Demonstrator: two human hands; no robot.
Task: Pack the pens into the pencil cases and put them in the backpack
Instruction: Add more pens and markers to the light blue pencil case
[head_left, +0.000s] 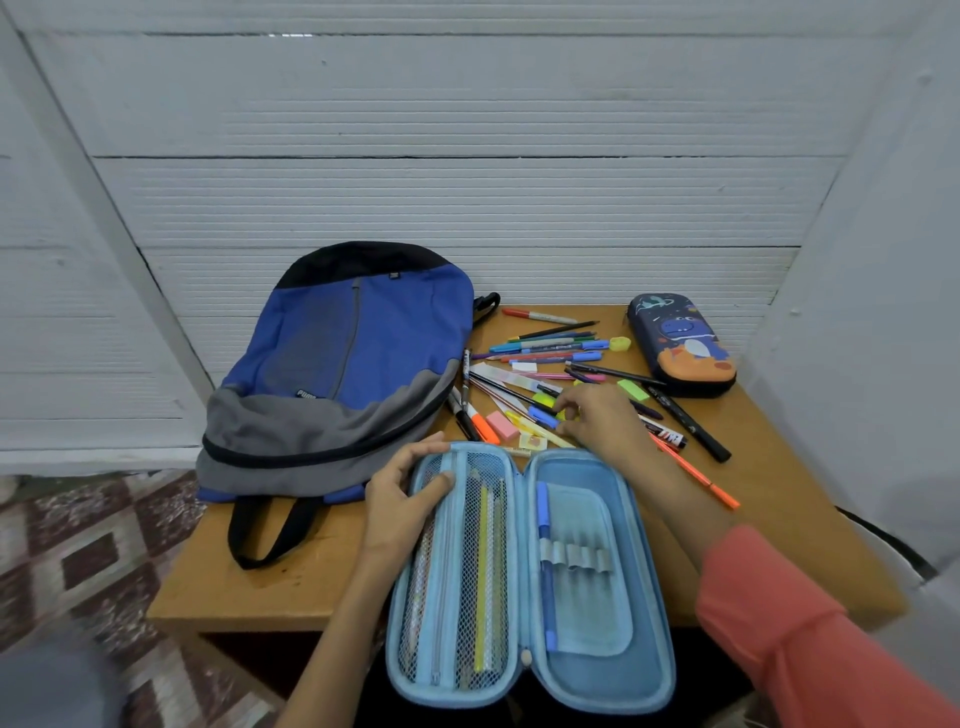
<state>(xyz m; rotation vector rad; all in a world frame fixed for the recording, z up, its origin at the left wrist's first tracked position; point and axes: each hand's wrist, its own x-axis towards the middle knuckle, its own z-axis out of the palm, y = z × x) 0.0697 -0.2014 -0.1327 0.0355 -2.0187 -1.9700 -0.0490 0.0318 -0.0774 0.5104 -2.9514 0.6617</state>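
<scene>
a blue and grey backpack (337, 364) lay flat on the left of the table (260, 587), zipped, its straps trailing toward the near edge. just right of it the left hand (402, 491) held the far left corner of the open case (587, 691), fingers curled over the rim and thumb pressed on the mesh pocket (483, 571). the case lay spread at the near edge, overhanging it; a few pens showed behind the mesh in its left half, and one blue pen (545, 561) sat in an elastic loop in its right half. beyond the case a loose heap of pens (545, 351), markers and erasers covered the middle of the table. the right hand (597, 421) was down on the near side of that heap, fingertips bent among the pens by a blue cap; whether they pinched one cannot be told. at the far right a dark case (680, 343) with a cartoon print lay closed. a coral sleeve (779, 623) covered the right forearm.
</scene>
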